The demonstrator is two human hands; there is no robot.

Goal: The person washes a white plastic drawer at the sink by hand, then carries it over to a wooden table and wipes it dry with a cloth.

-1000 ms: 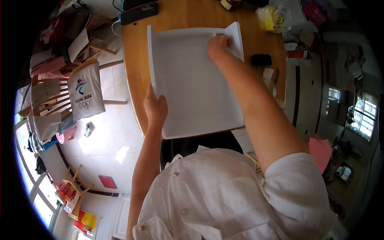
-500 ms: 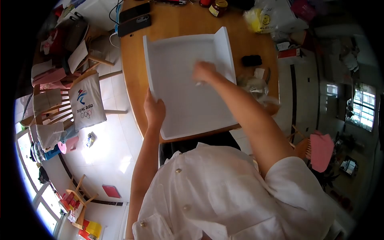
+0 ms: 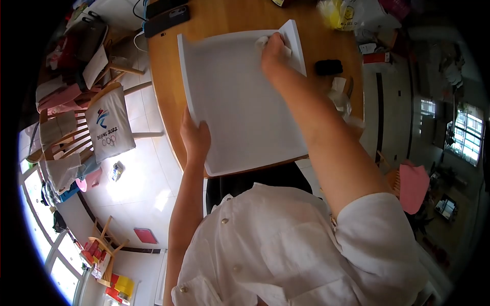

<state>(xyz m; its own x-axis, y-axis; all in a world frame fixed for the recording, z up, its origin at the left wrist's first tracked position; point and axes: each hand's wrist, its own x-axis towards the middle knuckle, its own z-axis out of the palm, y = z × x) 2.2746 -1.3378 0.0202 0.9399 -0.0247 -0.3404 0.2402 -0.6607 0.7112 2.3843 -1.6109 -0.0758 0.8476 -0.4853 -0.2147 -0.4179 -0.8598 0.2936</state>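
A large white tray (image 3: 240, 112) with raised side walls lies on the wooden table, its near end at the table's front edge. My left hand (image 3: 195, 136) grips the tray's left wall, thumb on the inner side and fingers around the outside. At the tray's far right corner, my right hand (image 3: 274, 55) is closed on a crumpled white tissue (image 3: 262, 42), pressed close to the inner surface. Part of the tissue is hidden by the fingers, and I cannot tell whether it is paper or cloth.
On the wooden table (image 3: 166, 97) lie a dark phone (image 3: 167, 21) at far left and a black pouch-like object (image 3: 328, 67) at right. Clear plastic packaging (image 3: 339, 99) sits near the right edge. A chair with a printed white bag (image 3: 110, 122) stands left.
My right hand has moved from the tray's middle to its far right corner, carrying the tissue. My left hand keeps its hold on the left wall. The view has shifted slightly.
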